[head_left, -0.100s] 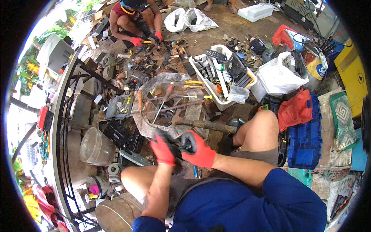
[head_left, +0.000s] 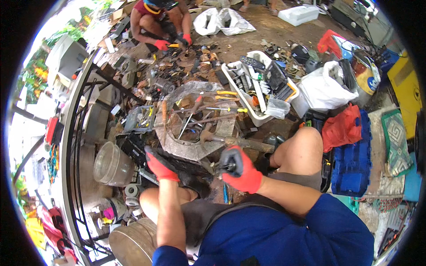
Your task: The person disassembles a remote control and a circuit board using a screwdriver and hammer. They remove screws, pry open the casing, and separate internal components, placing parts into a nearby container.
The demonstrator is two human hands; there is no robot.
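Observation:
My left hand, in a red and black glove, is open with its fingers stretched out toward the far left. Beside it lies a dark flat piece; whether they touch I cannot tell. My right hand, gloved the same, is closed around a small black part, mostly hidden by the fingers. Beyond both hands is a grey stone slab. On it rest a hammer with a thick wooden handle, a yellow-handled screwdriver, a red-handled screwdriver and yellow-handled pliers.
A white bin of electronic scraps stands beyond the slab, beside a white sack. At left are a clear bucket and a black metal frame. A co-worker crouches at the far left. A blue case lies right.
My hands were close together over the dark parts. The left has moved away to the left with fingers extended, and the right has shifted slightly right. The whole view has shifted a little.

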